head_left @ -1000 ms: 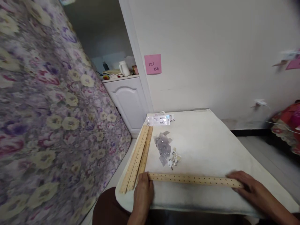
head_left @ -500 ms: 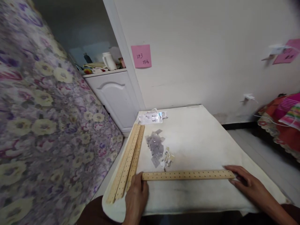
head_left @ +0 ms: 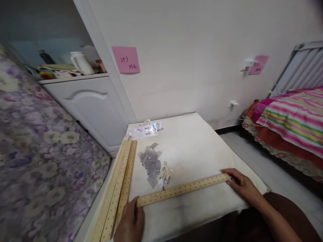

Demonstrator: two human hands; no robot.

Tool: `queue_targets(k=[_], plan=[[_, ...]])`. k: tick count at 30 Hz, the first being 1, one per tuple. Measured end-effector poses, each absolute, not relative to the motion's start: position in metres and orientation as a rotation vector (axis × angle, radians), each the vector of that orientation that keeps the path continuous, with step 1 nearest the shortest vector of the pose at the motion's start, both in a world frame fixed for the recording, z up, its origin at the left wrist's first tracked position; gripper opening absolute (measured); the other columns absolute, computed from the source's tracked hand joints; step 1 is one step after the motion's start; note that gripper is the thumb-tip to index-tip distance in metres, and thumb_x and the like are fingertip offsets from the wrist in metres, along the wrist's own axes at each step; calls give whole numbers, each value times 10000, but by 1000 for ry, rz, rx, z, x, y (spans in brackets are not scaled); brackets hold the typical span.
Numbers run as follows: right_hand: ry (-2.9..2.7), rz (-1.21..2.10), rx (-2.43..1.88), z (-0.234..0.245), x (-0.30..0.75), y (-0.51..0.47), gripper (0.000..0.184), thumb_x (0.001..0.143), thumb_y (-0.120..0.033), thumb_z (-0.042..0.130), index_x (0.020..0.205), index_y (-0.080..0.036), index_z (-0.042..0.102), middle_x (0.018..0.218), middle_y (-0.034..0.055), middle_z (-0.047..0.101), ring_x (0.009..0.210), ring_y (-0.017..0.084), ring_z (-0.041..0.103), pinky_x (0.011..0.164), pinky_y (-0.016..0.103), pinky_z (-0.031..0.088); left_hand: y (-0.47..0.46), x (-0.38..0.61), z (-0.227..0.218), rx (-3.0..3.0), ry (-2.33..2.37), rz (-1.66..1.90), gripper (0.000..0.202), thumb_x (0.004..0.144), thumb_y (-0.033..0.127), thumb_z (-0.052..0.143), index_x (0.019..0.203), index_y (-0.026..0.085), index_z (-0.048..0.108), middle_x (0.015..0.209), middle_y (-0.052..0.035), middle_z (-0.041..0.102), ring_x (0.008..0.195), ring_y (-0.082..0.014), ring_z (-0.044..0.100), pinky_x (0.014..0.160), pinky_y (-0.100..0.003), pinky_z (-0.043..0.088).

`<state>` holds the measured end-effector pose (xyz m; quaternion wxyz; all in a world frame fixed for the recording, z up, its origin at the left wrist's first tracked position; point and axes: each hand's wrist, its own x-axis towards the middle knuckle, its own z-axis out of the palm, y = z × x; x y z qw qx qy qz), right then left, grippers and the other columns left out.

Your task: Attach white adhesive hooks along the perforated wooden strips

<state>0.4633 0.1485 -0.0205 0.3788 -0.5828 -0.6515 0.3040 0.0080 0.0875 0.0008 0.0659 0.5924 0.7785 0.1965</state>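
A pale wooden strip with rows of small holes [head_left: 183,190] lies slantwise across the near part of the table, its right end farther from me. At its left end, my left hand [head_left: 130,220] is closed on it between thumb and fingers. My right hand [head_left: 241,185] pinches the opposite end. Just beyond the strip are a few cream and white hook-like pieces [head_left: 166,174]. Behind those lies a pile of greyish see-through square pieces [head_left: 150,163]. More perforated wooden strips [head_left: 117,190] lie side by side along the table's left edge.
A clear plastic package [head_left: 142,131] lies at the far left of the cloth-covered table [head_left: 189,144]. Floral curtain [head_left: 50,161] and white cabinet [head_left: 88,107] stand left. A bed with striped cover [head_left: 297,117] is right. Pink notes [head_left: 125,59] hang on the wall.
My view has turned to the right, showing more of the bed. The held strip now looks slanted, its right end raised in the picture. Both hands keep hold of its ends.
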Motion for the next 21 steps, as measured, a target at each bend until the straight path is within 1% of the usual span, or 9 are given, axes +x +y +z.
queue_targets(k=[4, 7, 10, 13, 15, 17, 19, 21], plan=[[-1651, 769, -1521, -15, 460, 149, 405, 724, -256, 554, 1125, -227, 604, 1105, 69, 631, 1024, 232, 581, 891, 343, 471, 90, 5, 1, 1784, 2321, 591, 360, 869, 392, 413, 1179, 254, 531, 1138, -21, 635, 951, -188, 643, 724, -264, 520], [-1658, 760, -1508, -12, 459, 148, 458, 695, -213, 527, 1148, -225, 592, 1154, 70, 613, 1064, 231, 565, 903, 343, 462, 89, 7, 2, 1792, 2326, 589, 352, 871, 391, 409, 1170, 258, 539, 1120, -22, 645, 932, -195, 649, 690, -267, 521], [-1633, 675, -1503, -14, 461, 145, 471, 687, -212, 492, 1147, -221, 593, 1197, 69, 586, 1099, 230, 544, 891, 333, 460, 84, 12, 3, 1801, 2342, 643, 368, 879, 371, 400, 1207, 248, 510, 1139, -33, 638, 954, -198, 645, 718, -279, 518], [-1501, 561, -1598, -16, 462, 140, 407, 732, -273, 482, 1118, -216, 595, 1133, 64, 600, 993, 222, 572, 840, 331, 467, 78, 16, 1, 1822, 2319, 753, 378, 880, 339, 399, 1235, 234, 473, 1166, -44, 623, 996, -191, 630, 767, -282, 510], [-1404, 534, -1646, -15, 454, 137, 354, 772, -339, 488, 1088, -216, 593, 1063, 56, 620, 897, 211, 585, 799, 327, 469, 75, 17, -1, 1825, 2300, 807, 353, 880, 322, 397, 1214, 240, 480, 1144, -37, 629, 988, -182, 631, 756, -276, 509], [-1408, 572, -1603, -9, 432, 137, 309, 803, -381, 492, 1040, -214, 598, 995, 50, 637, 863, 207, 585, 780, 315, 464, 72, 17, -4, 1810, 2301, 854, 322, 879, 319, 401, 1175, 244, 502, 1107, -32, 642, 958, -182, 639, 731, -277, 510], [-1531, 660, -1491, 1, 397, 140, 252, 821, -371, 493, 972, -211, 616, 928, 44, 648, 876, 209, 585, 769, 301, 457, 71, 17, -7, 1801, 2298, 917, 301, 874, 326, 411, 1137, 235, 525, 1072, -35, 655, 937, -187, 646, 724, -284, 514], [-1697, 732, -1383, 11, 353, 144, 202, 830, -326, 485, 895, -203, 632, 867, 42, 647, 832, 199, 583, 740, 295, 450, 70, 17, -8, 1811, 2282, 973, 289, 867, 329, 420, 1107, 226, 543, 1053, -39, 662, 938, -192, 646, 730, -291, 519]])
